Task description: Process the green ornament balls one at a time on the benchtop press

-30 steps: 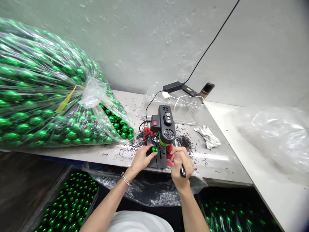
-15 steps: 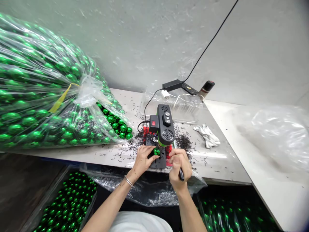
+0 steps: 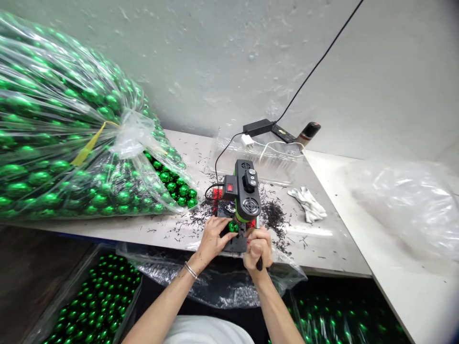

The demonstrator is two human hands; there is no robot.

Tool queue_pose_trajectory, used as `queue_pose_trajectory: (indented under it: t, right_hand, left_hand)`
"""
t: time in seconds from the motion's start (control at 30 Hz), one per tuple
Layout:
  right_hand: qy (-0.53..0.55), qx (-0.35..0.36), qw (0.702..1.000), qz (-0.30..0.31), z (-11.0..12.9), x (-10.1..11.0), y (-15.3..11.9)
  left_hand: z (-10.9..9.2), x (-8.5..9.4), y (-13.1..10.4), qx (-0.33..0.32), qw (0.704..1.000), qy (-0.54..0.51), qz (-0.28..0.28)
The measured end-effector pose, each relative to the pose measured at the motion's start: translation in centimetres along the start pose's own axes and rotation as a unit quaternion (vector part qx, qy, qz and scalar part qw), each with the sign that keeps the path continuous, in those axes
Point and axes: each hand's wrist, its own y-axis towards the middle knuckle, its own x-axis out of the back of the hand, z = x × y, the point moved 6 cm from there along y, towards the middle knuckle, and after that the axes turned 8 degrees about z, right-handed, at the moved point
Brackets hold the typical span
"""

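Note:
A shiny green ball [image 3: 233, 226] sits on the black base [image 3: 234, 244] of a small bench drill [image 3: 247, 187], under its head. My left hand [image 3: 212, 237] grips the ball from the left between thumb and fingers. On the right, my right hand [image 3: 258, 249] is wrapped round the lever handle [image 3: 259, 264] of the drill, whose black end sticks out below the fist. The drill's tip is hidden by the head. Black shavings [image 3: 274, 215] lie scattered about the machine.
A large clear bag of green balls [image 3: 64, 143] lies at left, its opening facing the drill. White gloves [image 3: 307, 204], a clear plastic tray [image 3: 229, 155] and a power adapter [image 3: 257, 127] are on the table. More balls [image 3: 96, 296] stand below the table edge; a plastic bag [image 3: 412, 205] lies right.
My right hand has swung the lever handle left and slightly down, closer to the drill base. The drill head sits lower over the ball. My left hand stays on the ball.

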Motion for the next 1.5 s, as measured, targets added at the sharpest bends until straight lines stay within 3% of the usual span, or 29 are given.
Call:
queue_pose_trajectory:
  t: [0.2, 0.33, 0.47, 0.57, 0.63, 0.7, 0.77, 0.87, 0.97, 1.1, 1.17, 1.23, 1.3, 1.37, 1.43, 1.5]
  right_hand:
    - [-0.003, 0.024, 0.999, 0.024, 0.9, 0.0, 1.0]
    - [0.013, -0.032, 0.999, 0.014, 2.4, 1.2, 4.0]
    - [0.047, -0.111, 0.992, 0.041, 3.6, 2.0, 7.2]
    - [0.056, -0.099, 0.993, 0.042, 4.1, 2.1, 7.7]
    - [0.054, -0.089, 0.994, 0.028, 4.0, 2.0, 7.3]
    - [0.051, -0.093, 0.994, 0.018, 3.8, 1.8, 6.8]
    - [0.049, -0.092, 0.994, 0.014, 3.8, 1.7, 6.5]
    - [0.045, -0.081, 0.996, 0.019, 4.1, 1.6, 6.5]
    - [0.038, -0.078, 0.996, 0.023, 4.2, 1.6, 6.6]
    - [0.038, -0.077, 0.996, 0.018, 4.0, 1.7, 6.3]
    - [0.038, -0.077, 0.996, 0.019, 3.9, 1.7, 6.2]
    - [0.037, -0.075, 0.996, 0.023, 3.8, 1.6, 6.1]
    - [0.036, -0.077, 0.996, 0.021, 3.7, 1.6, 6.1]
    - [0.036, -0.083, 0.996, 0.017, 3.7, 1.6, 6.1]
    - [0.033, -0.087, 0.996, 0.014, 3.7, 1.7, 6.1]
    - [0.029, -0.083, 0.996, 0.018, 3.8, 1.6, 6.2]
  left_hand:
    - [0.0, 0.0, 0.4, 0.004, 1.000, -0.015, -0.005]
    - [-0.2, 0.3, 0.5, 0.017, 0.999, -0.032, -0.006]
    - [-1.1, 1.3, -2.2, 0.004, 0.999, -0.033, -0.019]
    - [-2.1, 2.2, -4.9, -0.041, 0.999, -0.001, -0.008]
    - [-2.1, 3.3, -5.5, -0.053, 0.998, 0.030, -0.015]
    - [-1.3, 5.1, -4.4, -0.030, 0.995, 0.080, -0.044]
    - [0.4, 7.1, -2.1, 0.038, 0.985, 0.154, -0.062]
    - [3.2, 9.1, 1.7, 0.149, 0.959, 0.243, -0.008]
    - [4.7, 9.7, 3.8, 0.168, 0.954, 0.244, 0.032]
    - [5.8, 9.6, 4.1, 0.173, 0.958, 0.220, 0.058]
    - [6.3, 10.0, 3.8, 0.180, 0.975, 0.126, 0.041]
    - [6.8, 10.5, 3.1, 0.197, 0.977, -0.084, -0.005]
    - [6.9, 10.3, 2.1, 0.217, 0.919, -0.327, -0.048]
    - [6.2, 9.1, 1.1, 0.235, 0.845, -0.478, -0.052]
    - [5.2, 7.4, 0.2, 0.256, 0.797, -0.545, -0.034]
    - [4.2, 5.5, -0.4, 0.278, 0.781, -0.560, -0.013]
